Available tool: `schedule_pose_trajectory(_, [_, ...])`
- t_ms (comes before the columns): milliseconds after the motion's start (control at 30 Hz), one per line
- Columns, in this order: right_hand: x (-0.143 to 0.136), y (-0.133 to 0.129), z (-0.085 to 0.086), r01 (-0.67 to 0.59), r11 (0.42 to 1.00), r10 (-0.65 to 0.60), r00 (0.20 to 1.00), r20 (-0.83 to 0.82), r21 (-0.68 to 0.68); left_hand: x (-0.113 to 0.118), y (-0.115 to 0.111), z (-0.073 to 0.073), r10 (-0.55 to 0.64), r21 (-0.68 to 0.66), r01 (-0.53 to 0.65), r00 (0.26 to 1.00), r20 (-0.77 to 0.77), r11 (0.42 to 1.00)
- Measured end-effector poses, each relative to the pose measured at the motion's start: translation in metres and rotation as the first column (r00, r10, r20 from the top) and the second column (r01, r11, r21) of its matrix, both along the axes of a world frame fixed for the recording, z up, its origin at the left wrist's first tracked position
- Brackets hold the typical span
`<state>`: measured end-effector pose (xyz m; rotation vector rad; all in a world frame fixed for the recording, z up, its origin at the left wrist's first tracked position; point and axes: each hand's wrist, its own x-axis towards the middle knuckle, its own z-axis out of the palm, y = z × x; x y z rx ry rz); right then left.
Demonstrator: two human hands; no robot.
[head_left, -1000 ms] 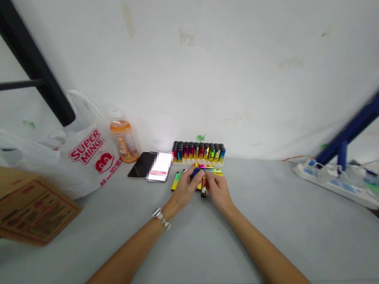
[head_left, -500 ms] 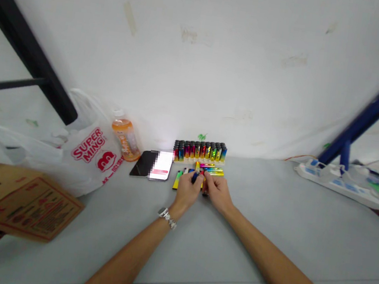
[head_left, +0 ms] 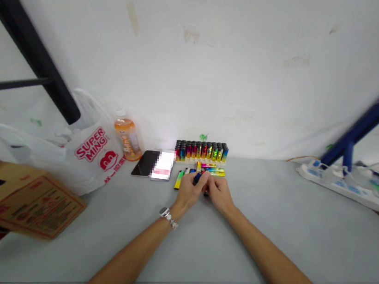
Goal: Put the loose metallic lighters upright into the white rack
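Gray tabletop [head_left: 250, 234]; L hand [head_left: 190, 189] & R hand [head_left: 218, 193] tips together.

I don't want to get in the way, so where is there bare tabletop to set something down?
Bare tabletop shows between right forearm and white power strip, between the forearms, and between left forearm and cardboard box. It's crowded around left hand and right hand, with loose lighters before upright lighters.

The place looked like a simple workshop or bench area, its exact kind unclear, with a plain grey tabletop [head_left: 172, 270] against a scuffed white wall [head_left: 239, 55]. From the tabletop's middle, a slanting black metal post [head_left: 32, 33] stood at ten o'clock, a blue metal post [head_left: 376, 115] at two, a white plastic power strip [head_left: 340, 186] near three, and a brown cardboard box [head_left: 35, 212] at nine.
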<state>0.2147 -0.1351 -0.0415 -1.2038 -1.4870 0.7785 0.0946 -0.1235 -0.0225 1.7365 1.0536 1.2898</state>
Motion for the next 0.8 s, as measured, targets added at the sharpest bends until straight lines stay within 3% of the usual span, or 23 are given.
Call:
schedule_pose_trajectory(200, [0.001,0.001,-0.002,0.01,1.0,-0.009,1.0,-0.024,0.003,0.001,0.006,-0.005,0.076,-0.016,-0.078,0.992,-0.097,0.997])
schedule_pose_trajectory(400, [0.001,0.002,-0.003,0.001,1.0,-0.002,0.998,-0.06,-0.02,0.002,0.007,-0.005,0.079,-0.021,-0.084,0.984,-0.16,0.996])
schedule_pose_trajectory(633, [0.004,-0.002,0.008,0.001,0.997,0.008,0.994,-0.112,0.079,-0.003,0.006,0.0,0.064,-0.047,-0.066,0.997,-0.051,0.997])
schedule_pose_trajectory(800, [0.004,-0.008,0.02,-0.177,0.981,0.187,0.971,-0.147,0.081,-0.008,0.005,-0.005,-0.016,-0.248,0.054,0.988,0.151,0.967])
